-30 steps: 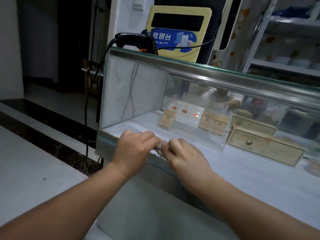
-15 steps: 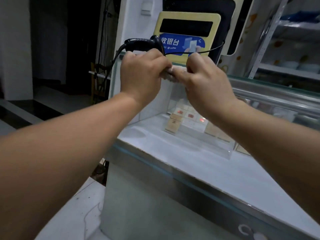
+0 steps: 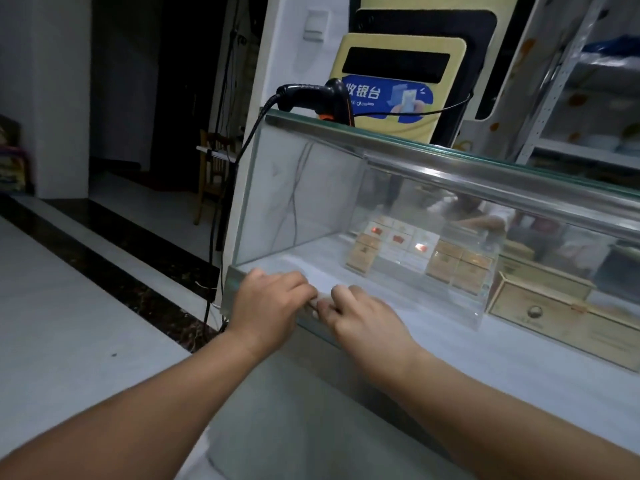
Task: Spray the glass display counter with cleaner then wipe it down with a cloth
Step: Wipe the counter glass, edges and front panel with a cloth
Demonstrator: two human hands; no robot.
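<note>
Here both hands press side by side against the lower front glass of the display bench (image 3: 304,202), near its left corner. The left hand (image 3: 268,304) is curled closed, knuckles up, and the right hand (image 3: 363,315) is curled the same way just beside it; between them a small pale cloth (image 3: 317,301) shows, pinched by both hands against the glass along the bottom metal rail. Inside the case, to the right, stand small cartons (image 3: 419,252) and a wooden box (image 3: 540,303). On the far top edge rests a black barcode scanner (image 3: 315,95), its cable hanging down the left side.
</note>
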